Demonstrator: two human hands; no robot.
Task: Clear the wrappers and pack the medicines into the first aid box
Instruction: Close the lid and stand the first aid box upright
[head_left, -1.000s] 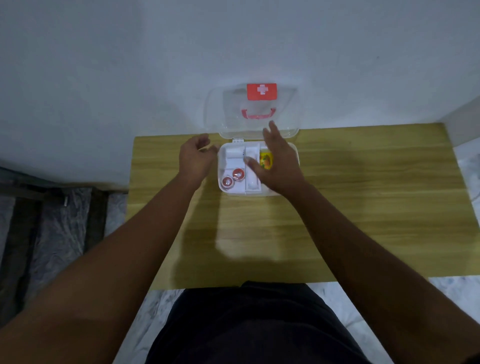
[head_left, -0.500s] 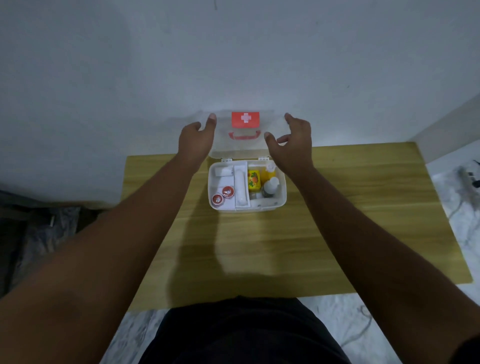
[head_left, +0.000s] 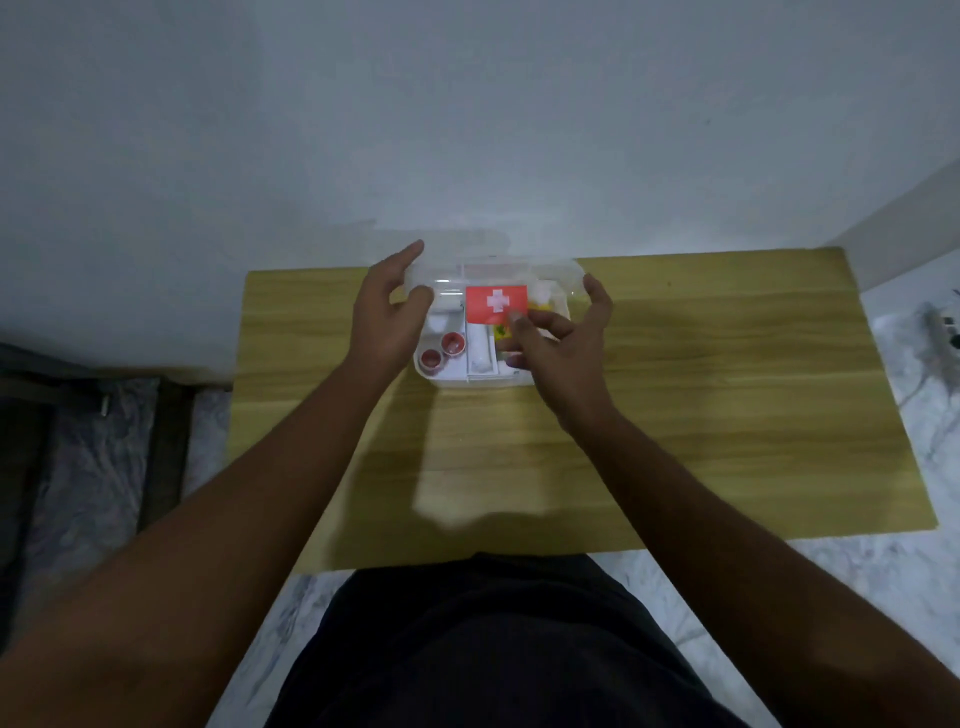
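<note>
A wooden table (head_left: 727, 415) with yellowish, streaky grain stands with its far edge against a plain white wall (head_left: 467, 130). A second pale wall (head_left: 914, 218) meets it at the right corner. White marbled floor (head_left: 909, 597) shows to the right of the table and along its near edge. On that floor at the far right lies a dark cable (head_left: 930, 374) leading to a blurred device at the frame's edge. To the left, dark bars (head_left: 166, 415) cross a mottled grey surface (head_left: 88, 441).
</note>
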